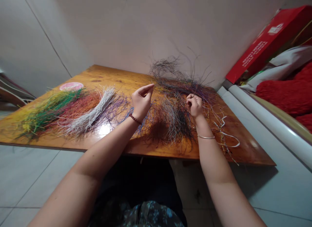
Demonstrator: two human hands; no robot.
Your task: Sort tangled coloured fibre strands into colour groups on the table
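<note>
Over the middle of the wooden table, my left hand (142, 100) is closed in a pinch, thumb against fingertips. To its right my right hand (195, 105) has its fingers curled together. Anything between the fingers of either hand is too thin to make out. Loose grey and brown strands (173, 114) lie spread on the table between and below the hands. Behind them rises a tangled heap of dark strands (175, 85), close to my right fingertips. Blue strands (143, 126) show beside my left wrist.
On the left lie a white strand bundle (97, 111), orange strands (83, 105), green and yellow strands (46, 111) and a pink round item (71, 86). White and beaded strings (227, 137) trail at right. Beyond the table (253, 155) stand a red box (263, 41) and red fluffy material (280, 93).
</note>
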